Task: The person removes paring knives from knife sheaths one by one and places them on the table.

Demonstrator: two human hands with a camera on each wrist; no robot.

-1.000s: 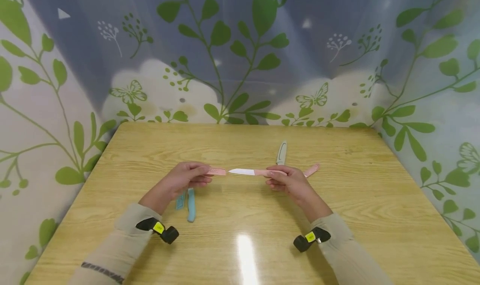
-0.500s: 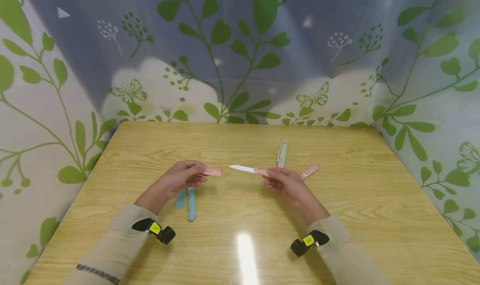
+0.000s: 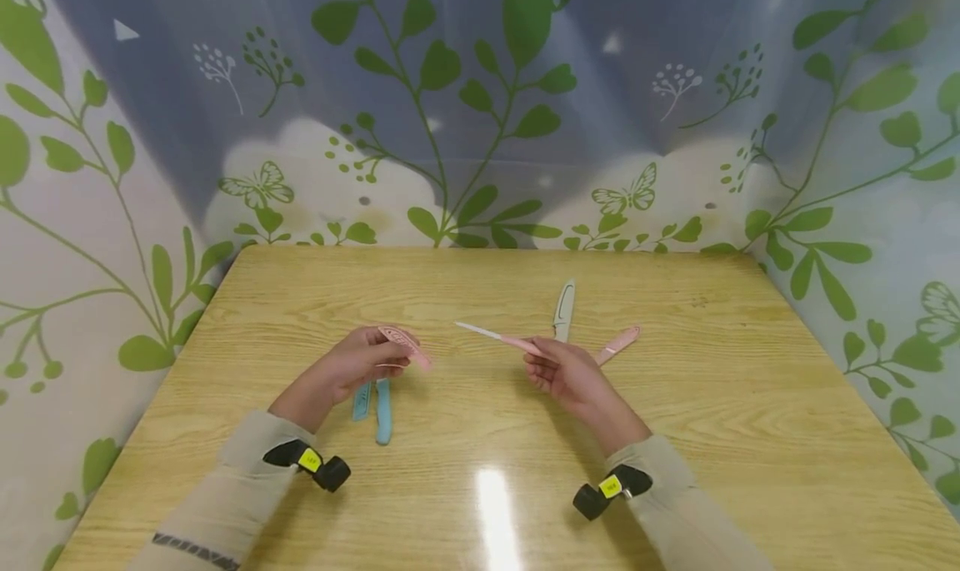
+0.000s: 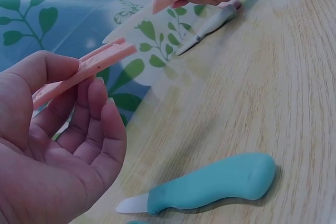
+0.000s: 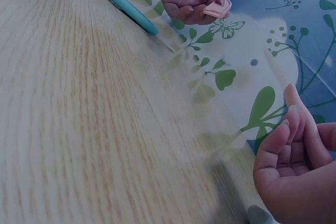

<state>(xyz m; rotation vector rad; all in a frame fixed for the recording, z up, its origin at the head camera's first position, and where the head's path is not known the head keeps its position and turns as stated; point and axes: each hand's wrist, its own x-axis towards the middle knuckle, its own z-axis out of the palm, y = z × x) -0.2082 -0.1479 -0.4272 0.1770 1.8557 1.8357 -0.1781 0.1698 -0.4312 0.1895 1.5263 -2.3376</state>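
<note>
My left hand [image 3: 352, 361] pinches a pink knife sheath [image 3: 405, 346] between thumb and fingers. In the left wrist view the slotted end of that sheath [image 4: 107, 59] faces the other hand. My right hand [image 3: 573, 378] holds a small paring knife [image 3: 519, 343] by its pink handle, with the white blade [image 3: 477, 330] toward the left. Blade tip and sheath are apart, both held above the table. Below the left hand lie a teal-handled knife [image 3: 383, 413] and a teal sheath [image 3: 362, 400].
Behind the right hand, a grey-green sheathed piece [image 3: 564, 308] lies on the wooden table [image 3: 465, 504], partly hidden. A pink handle-shaped piece [image 3: 621, 342] lies at its right. A leaf-patterned curtain [image 3: 480, 121] hangs behind the table's far edge.
The left hand has turned the sheath from level to slanting and drawn it back slightly left. The right hand has tilted the knife tip up; the gap between blade and sheath has widened.
</note>
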